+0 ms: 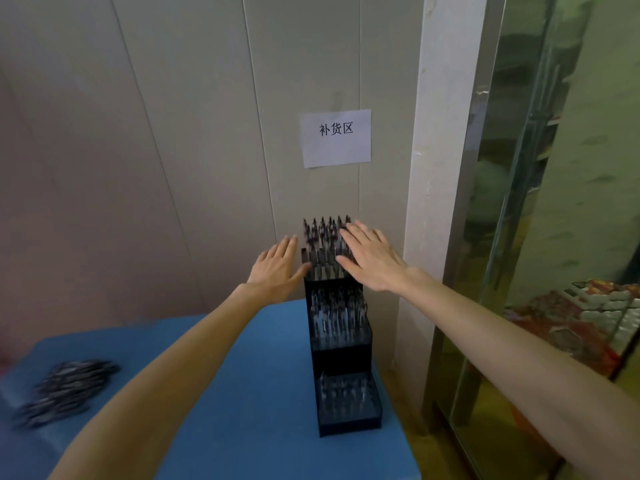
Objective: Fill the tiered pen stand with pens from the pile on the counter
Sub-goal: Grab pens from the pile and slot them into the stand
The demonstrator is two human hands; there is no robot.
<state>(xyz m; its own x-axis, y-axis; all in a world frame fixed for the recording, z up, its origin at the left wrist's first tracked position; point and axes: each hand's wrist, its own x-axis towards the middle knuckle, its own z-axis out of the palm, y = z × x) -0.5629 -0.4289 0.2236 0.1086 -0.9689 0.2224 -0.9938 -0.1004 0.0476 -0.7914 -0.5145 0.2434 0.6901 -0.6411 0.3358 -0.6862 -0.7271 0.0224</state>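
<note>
Both hands flank the top tier of the stand.

A blurred pile [65, 386] of pens lies near the counter's [242, 393] left edge. The left hand [277, 268], fingers straight, holds nothing beside the stand's [343, 355] top-tier pens [322, 233]. The stand sits at the right edge, all three tiers stocked. The right hand [370, 258], flat and open, lies against those pens' right side.

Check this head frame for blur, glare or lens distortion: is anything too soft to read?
Head view: the pen pile is smeared by motion blur, individual pens unreadable; pens in the tiered stand are soft too. Both hands are fairly sharp. Wall panel seams bow from wide-angle distortion. The glass door carries reflections. The paper sign stays legible.
</note>
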